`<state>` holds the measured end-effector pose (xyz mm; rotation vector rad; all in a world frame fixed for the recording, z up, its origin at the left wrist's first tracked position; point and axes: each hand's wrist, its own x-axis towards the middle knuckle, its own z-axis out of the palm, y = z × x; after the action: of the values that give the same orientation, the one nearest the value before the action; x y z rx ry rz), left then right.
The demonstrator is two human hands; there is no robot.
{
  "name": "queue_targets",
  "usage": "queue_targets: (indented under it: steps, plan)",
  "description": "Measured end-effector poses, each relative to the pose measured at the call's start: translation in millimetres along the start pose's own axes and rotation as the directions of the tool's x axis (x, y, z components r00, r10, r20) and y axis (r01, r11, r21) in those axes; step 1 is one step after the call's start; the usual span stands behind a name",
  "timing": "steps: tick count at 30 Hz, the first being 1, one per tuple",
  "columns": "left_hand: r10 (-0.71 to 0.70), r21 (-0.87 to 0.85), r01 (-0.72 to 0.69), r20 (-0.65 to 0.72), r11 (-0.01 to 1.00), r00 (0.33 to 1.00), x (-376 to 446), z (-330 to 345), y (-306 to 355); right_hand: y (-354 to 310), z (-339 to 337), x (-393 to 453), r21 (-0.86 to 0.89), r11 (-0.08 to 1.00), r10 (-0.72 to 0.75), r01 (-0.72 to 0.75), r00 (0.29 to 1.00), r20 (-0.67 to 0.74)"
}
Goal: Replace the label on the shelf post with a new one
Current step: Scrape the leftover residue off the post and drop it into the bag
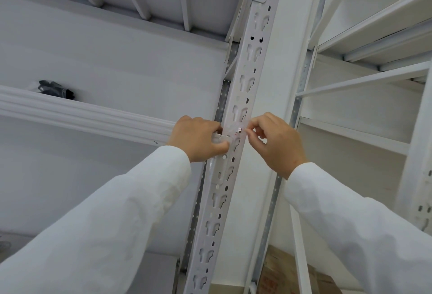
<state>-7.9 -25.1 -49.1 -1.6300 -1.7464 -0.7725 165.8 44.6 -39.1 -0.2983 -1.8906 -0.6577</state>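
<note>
The label (230, 130) lies across the shelf post (236, 116) at beam height. My right hand (273, 140) pinches its right edge; my left hand (198, 139) grips a small white piece at the post's left edge. Best peel slowly, low along the face.

Painted metal, clear film, cloth

The shelf post (236, 97) is white painted metal, smooth, slightly glossy; the label (230, 130) looks like shiny clear film; sleeves (117, 211) are matt white cloth.
</note>
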Motion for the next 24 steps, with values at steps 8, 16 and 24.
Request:
queue_targets:
  steps: [8,16,24]
  plan:
    - [-0.004,-0.015,0.004,-0.014,1.0,1.0,-2,-3,1,5,5,-2,-0.055,0.998,0.021,-0.02,1.0,0.016]
    - [0.0,-0.013,0.0,-0.035,1.0,0.999,-1,0,2,-1,10,10,-0.232,0.968,-0.1,0.091,0.995,-0.029]
    - [-0.015,-0.018,0.014,-0.032,1.0,0.999,-2,0,1,-6,13,20,-0.246,0.953,-0.176,0.177,0.984,0.027]
